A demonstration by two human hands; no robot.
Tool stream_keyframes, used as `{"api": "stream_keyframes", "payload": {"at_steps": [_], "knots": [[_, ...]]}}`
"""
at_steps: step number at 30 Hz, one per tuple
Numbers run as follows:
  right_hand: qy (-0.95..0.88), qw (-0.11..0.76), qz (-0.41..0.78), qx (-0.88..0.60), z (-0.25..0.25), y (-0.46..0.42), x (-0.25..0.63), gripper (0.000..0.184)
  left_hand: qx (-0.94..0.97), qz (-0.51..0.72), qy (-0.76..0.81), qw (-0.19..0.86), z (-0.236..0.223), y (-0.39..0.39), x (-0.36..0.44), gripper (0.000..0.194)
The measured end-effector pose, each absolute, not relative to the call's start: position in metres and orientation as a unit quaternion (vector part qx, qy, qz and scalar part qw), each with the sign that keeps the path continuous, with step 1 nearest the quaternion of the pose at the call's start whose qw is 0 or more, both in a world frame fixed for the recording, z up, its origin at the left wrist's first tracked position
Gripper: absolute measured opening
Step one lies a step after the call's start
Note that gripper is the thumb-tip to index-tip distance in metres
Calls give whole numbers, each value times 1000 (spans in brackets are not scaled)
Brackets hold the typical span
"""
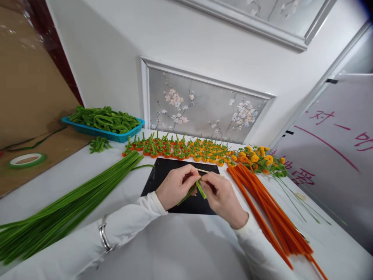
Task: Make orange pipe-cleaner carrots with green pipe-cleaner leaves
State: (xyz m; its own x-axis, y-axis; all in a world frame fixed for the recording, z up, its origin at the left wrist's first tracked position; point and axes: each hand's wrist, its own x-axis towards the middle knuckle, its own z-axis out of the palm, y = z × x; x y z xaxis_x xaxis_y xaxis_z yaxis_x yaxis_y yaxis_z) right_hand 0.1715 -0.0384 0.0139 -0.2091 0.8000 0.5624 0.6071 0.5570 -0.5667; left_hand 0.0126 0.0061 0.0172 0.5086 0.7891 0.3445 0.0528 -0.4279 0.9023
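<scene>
A short green pipe cleaner (201, 189), bent in the middle, is pinched between my two hands above a black mat (186, 207). My left hand (178, 185) grips it from the left with thumb and forefinger pressed together. My right hand (223, 196) closes on it from the other side, fingertips nearly touching the left ones. Behind the right fingers a thin pale stick (203, 170) lies across the mat. A bundle of long green pipe cleaners (78, 202) lies to the left, and orange pipe cleaners (265, 210) lie to the right.
A blue basket (119, 137) of folded green pieces stands at the back left, beside a small green pile (99, 144). Rows of small orange and green pieces (175, 148) line the wall. Yellow flowers (253, 157) with stems sit back right. Green tape (27, 160) rests on cardboard.
</scene>
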Motion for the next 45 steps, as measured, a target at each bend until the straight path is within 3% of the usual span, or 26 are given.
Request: {"api": "stream_keyframes", "payload": {"at_steps": [9,17,22,26,40,45], "knots": [[-799,407,57,-440,20,-37,179,20,647,357,296,606,29,5,14,29],[-719,460,196,-483,15,-35,184,16,598,386,290,640,30,10,9,34],[-648,509,367,-433,8,-35,176,19,606,419,289,611,26,12,10,34],[-618,527,414,-411,4,-31,168,22,609,419,291,608,25,12,11,34],[-640,509,379,-433,-7,-26,170,12,648,319,321,612,21,25,5,26],[-681,504,263,-462,0,-26,177,13,695,308,296,579,19,27,6,20]]}}
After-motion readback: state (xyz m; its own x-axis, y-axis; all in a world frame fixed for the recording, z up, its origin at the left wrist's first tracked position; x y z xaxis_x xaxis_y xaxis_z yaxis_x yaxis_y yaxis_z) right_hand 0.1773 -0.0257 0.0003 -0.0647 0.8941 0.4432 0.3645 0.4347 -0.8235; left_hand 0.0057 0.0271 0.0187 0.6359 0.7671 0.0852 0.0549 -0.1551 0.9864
